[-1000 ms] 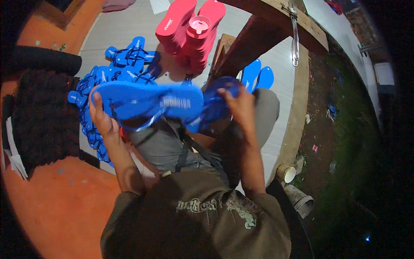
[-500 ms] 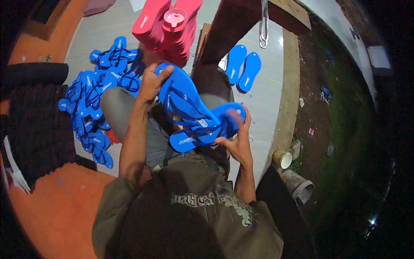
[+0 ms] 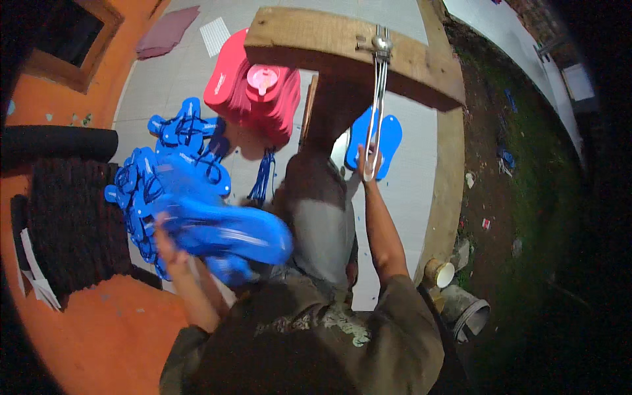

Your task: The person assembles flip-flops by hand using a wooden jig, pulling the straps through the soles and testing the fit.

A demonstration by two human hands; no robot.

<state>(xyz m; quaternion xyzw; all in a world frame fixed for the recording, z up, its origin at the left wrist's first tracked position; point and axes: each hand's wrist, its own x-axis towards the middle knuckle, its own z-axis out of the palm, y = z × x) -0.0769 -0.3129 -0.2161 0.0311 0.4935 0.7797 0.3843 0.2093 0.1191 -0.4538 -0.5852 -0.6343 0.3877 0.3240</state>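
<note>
Blue flip-flops (image 3: pixel 253 232), smeared by motion, are in my left hand (image 3: pixel 172 249) over my lap, at the near side of a heap of blue flip-flops (image 3: pixel 187 135). My right hand (image 3: pixel 370 161) reaches forward to a pair of flat blue soles (image 3: pixel 390 139) on the floor. Its fingers lie at the near part of the soles, partly hidden behind a long looped metal tool (image 3: pixel 378 85); whether they grip a sole cannot be made out. That tool is fixed to a wooden beam (image 3: pixel 309 39).
Red-pink soles (image 3: pixel 227 82) stand stacked beyond the heap, with a pink cup (image 3: pixel 263 80) on top. Dark blue straps (image 3: pixel 264 174) lie on the tiles before them. A dark stack (image 3: pixel 76 224) is at left. A bucket (image 3: pixel 471 316) and a pale can (image 3: pixel 442 273) sit at right.
My left hand has swung the flip-flops down and left. My right hand has left them and stretched forward to the flat blue soles. The view has shifted, showing more of the beam.
</note>
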